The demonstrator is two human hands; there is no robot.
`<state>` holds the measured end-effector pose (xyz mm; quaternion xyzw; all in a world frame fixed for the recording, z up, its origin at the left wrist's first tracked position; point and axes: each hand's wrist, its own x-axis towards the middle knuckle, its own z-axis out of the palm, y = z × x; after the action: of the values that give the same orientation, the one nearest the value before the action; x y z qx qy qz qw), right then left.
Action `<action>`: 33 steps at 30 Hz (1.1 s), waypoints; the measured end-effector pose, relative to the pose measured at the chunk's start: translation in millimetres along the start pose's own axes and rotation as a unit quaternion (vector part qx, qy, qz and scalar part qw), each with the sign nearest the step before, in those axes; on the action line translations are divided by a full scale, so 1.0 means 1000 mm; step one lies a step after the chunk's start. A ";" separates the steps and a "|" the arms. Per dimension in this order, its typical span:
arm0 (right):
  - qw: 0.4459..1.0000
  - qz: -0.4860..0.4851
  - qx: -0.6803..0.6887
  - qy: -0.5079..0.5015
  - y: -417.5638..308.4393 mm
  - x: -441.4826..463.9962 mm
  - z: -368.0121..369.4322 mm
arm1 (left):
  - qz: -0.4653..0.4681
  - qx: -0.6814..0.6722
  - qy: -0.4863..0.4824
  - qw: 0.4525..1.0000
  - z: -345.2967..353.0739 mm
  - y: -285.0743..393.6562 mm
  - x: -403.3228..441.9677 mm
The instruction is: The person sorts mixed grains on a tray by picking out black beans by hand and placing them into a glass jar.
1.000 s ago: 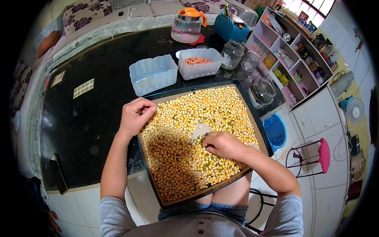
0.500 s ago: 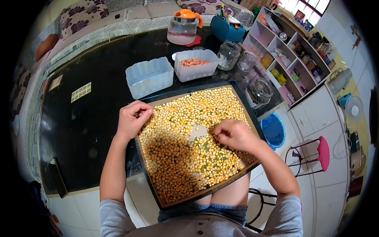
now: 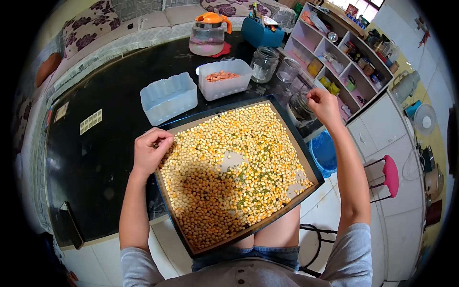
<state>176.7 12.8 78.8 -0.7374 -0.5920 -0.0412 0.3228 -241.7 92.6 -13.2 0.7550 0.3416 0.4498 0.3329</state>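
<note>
A shallow tray (image 3: 183, 119) of mixed yellow and pale beans, corn kernels and small green beans (image 3: 258, 182) rests on my lap and against the table edge. At its upper left corner is my left hand (image 3: 155, 149), fingers pinched over the beans; what they hold is hidden. My right hand (image 3: 318, 103) is raised at the mouth of a glass jar (image 3: 300, 111) with dark contents, its fingertips pressed together. Anything between them is too small to make out. Bare patches of tray bottom show near the middle and right side.
Behind the tray stand a translucent tub (image 3: 168, 99), a tub with reddish nuts (image 3: 225, 86), glass jars (image 3: 264, 64), and an orange-lidded jug (image 3: 207, 36) on the black table (image 3: 114, 158). A phone (image 3: 71, 225) lies left. Right are shelves (image 3: 322, 48), a blue bin (image 3: 323, 153) and pink stool (image 3: 390, 176).
My right hand has left the beans and moved up and right to the glass jar. My left hand stays at the tray's corner. The view has shifted slightly.
</note>
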 end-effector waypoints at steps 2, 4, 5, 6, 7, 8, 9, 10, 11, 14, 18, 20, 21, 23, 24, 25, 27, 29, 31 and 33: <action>1.000 -0.007 -0.016 -0.005 -0.008 0.003 -0.002 | -0.006 -0.001 0.002 1.000 0.000 0.001 0.000; 0.999 -0.029 -0.038 -0.017 -0.006 0.008 -0.002 | -0.007 0.003 -0.002 1.000 -0.001 0.000 0.000; 0.999 -0.027 -0.039 -0.015 -0.003 0.009 -0.001 | -0.008 0.009 -0.002 1.000 -0.001 0.000 0.000; 0.995 -0.046 -0.076 -0.035 -0.001 0.010 -0.001 | -0.006 0.008 -0.002 1.000 -0.001 0.000 0.000; 0.990 -0.067 -0.112 -0.053 -0.001 0.012 -0.001 | -0.003 0.006 -0.002 1.000 -0.001 0.000 0.000; 0.988 -0.069 -0.126 -0.052 -0.001 0.013 0.000 | -0.002 0.004 -0.002 1.000 -0.001 -0.001 0.000; 0.988 -0.069 -0.126 -0.052 -0.002 0.010 0.000 | -0.002 0.004 -0.002 1.000 0.000 -0.001 0.000; 0.995 -0.072 -0.064 -0.013 -0.009 0.006 0.001 | 0.000 0.003 0.000 1.000 0.000 -0.001 0.000; 0.997 -0.073 -0.001 0.025 -0.015 0.001 0.003 | 0.000 0.003 0.002 1.000 -0.001 -0.001 0.000; 0.973 -0.226 0.015 0.038 -0.025 -0.018 0.024 | -0.005 0.003 0.008 1.000 -0.004 -0.001 -0.001; 0.966 -0.239 0.002 -0.102 -0.023 -0.045 0.063 | 0.008 0.011 0.001 1.000 0.000 0.002 0.000; 0.966 -0.217 0.012 -0.138 -0.021 -0.048 0.086 | 0.005 0.015 0.002 1.000 -0.001 0.001 0.000; 0.965 -0.206 0.005 -0.162 -0.018 -0.047 0.087 | 0.010 0.010 0.004 1.000 0.000 0.001 0.001; 0.971 -0.191 0.017 -0.145 -0.021 -0.047 0.111 | 0.011 0.011 0.004 1.000 -0.001 0.000 0.001; 0.969 -0.157 0.040 -0.186 -0.019 -0.046 0.110 | 0.010 0.012 0.000 1.000 0.000 0.001 0.000; 0.968 -0.160 0.044 -0.187 -0.018 -0.044 0.117 | 0.008 0.018 -0.001 1.000 -0.001 0.000 0.001; 0.961 -0.188 0.067 -0.193 -0.018 -0.047 0.132 | 0.007 0.019 -0.002 1.000 -0.002 0.002 0.000; 0.935 -0.237 0.010 -0.265 -0.034 -0.057 0.127 | 0.001 0.018 0.000 1.000 -0.001 0.004 0.001; 0.908 -0.289 -0.016 -0.303 -0.043 -0.069 0.127 | 0.002 0.018 -0.002 1.000 0.000 0.003 0.001; 0.891 -0.323 -0.006 -0.321 -0.059 -0.084 0.121 | 0.001 0.022 -0.004 1.000 -0.001 0.002 0.000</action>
<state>60.1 10.4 -28.5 -0.4808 -0.8683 0.0921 0.0801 -241.6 91.5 -10.9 0.7641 0.3498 0.4395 0.3172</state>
